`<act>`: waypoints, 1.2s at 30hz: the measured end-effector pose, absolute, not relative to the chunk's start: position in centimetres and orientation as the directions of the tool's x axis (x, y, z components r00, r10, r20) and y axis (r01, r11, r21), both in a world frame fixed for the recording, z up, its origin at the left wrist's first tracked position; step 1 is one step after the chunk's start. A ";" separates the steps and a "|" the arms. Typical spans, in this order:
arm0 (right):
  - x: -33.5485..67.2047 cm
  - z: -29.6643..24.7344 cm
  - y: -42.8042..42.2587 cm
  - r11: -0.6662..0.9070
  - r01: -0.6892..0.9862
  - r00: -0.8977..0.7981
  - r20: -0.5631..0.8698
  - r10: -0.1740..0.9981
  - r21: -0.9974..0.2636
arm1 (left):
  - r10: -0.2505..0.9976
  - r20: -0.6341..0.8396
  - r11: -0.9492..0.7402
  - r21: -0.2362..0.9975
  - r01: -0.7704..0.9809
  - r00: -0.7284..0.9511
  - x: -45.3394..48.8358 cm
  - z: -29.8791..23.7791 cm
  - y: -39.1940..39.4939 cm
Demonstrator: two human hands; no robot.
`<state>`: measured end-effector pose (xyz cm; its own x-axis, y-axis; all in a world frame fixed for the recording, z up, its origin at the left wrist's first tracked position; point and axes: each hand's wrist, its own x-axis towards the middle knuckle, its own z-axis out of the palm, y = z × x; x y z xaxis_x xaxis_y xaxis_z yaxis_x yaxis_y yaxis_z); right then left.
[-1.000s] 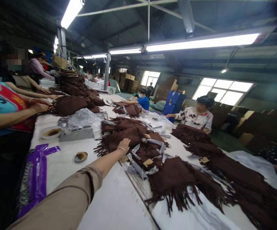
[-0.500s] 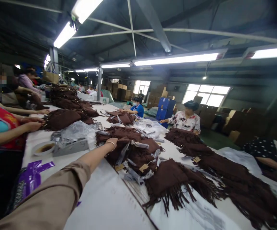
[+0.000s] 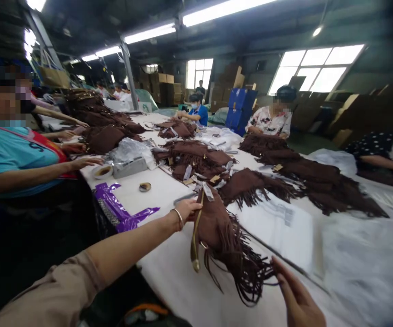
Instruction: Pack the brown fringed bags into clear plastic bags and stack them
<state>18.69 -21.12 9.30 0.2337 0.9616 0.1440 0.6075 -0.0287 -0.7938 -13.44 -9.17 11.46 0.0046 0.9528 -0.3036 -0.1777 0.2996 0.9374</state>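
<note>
A dark brown fringed bag (image 3: 215, 222) with a gold zip along one edge hangs tilted over the near table. My left hand (image 3: 187, 213), with a bracelet at the wrist, pinches it by the zip edge. A pale wrapped piece (image 3: 208, 190) lies at its upper end. At the lower right, the fingers of my right hand (image 3: 298, 297) close on the tips of the fringe; the exact grip is partly hidden. Just beyond the bag lies a pile of similar brown fringed bags (image 3: 191, 156) with paper tags.
More brown bags (image 3: 312, 181) line the table's right side. At the left are a tape roll (image 3: 103, 171), a grey box (image 3: 131, 167), a small ring-shaped roll (image 3: 145, 186) and purple plastic (image 3: 128, 220). A co-worker's arm (image 3: 56, 172) reaches in there; other people work around the table.
My left hand has drawn one bag from the pile toward me. My right hand has come into view at its fringe. The view has tilted downward.
</note>
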 end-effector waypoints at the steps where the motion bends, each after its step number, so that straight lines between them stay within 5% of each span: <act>1: 19.1 10.7 -21.3 -0.019 0.598 0.220 0.142 0.965 -0.802 | 0.944 -0.329 0.328 0.920 -0.214 0.032 -11.1 10.4 -11.1; 5: 17.3 13.6 -22.9 0.137 0.677 -0.093 0.101 0.991 -0.723 | 0.892 -0.441 0.441 0.803 -0.400 0.098 -3.1 7.2 -17.8; 8: 14.3 10.6 -24.4 0.281 0.784 -0.270 0.103 0.957 -0.554 | 0.878 -0.454 0.465 0.731 -0.498 0.153 -0.2 5.5 -21.2; 11: 13.0 6.3 -25.4 0.297 0.878 -0.251 0.167 0.953 -0.374 | 0.885 -0.400 0.466 0.750 -0.470 0.238 -0.8 4.3 -22.3; 16: 14.3 2.8 -26.1 0.267 0.897 -0.211 0.188 0.959 -0.353 | 0.817 -0.457 0.549 0.804 -0.230 0.352 -4.9 4.4 -20.2; 21: 16.6 1.0 -25.2 0.387 0.892 -0.309 0.309 0.900 -0.234 | 0.804 -0.444 0.591 0.671 -0.449 0.396 -5.2 5.7 -16.7; 30: 21.8 13.3 -17.4 0.387 0.902 -0.357 0.173 0.918 -0.192 | 0.838 -0.274 0.542 0.516 -0.664 0.471 -2.3 9.2 -9.9; 36: 22.3 18.0 -15.9 0.486 0.868 -0.482 0.421 0.768 0.107 | 0.867 -0.029 0.440 0.513 -0.737 0.497 -3.3 13.2 -6.3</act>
<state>22.29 -15.92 17.96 -0.4820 0.7682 0.4213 0.8675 0.4859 0.1066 -3.26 -6.33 13.17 0.4973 0.8671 -0.0286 -0.7370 0.4397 0.5134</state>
